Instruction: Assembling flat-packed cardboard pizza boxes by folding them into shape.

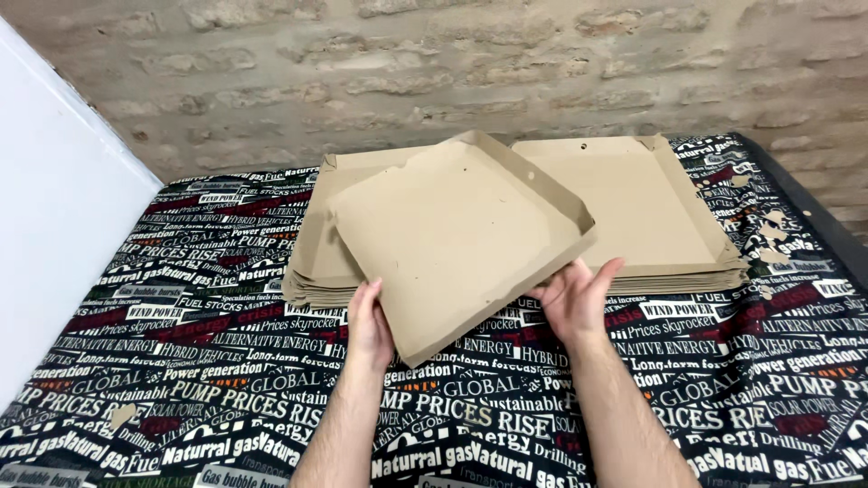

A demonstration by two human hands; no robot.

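Left of our hands stands a white panel [54,226]. Our left hand [369,327] and right hand [579,296] grip a brown tray [457,235] by its near edges, tilted above the tabletop [226,398]. Beyond them lie flat stacks [633,194]; printed cloth nearer us lies open.

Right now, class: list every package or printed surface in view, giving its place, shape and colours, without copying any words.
Folded box: held by left hand and right hand, square, shallow, brown cardboard.
Stack of flat boxes: behind it, brown.
Printed cloth: covers the table, black with white and red lettering.
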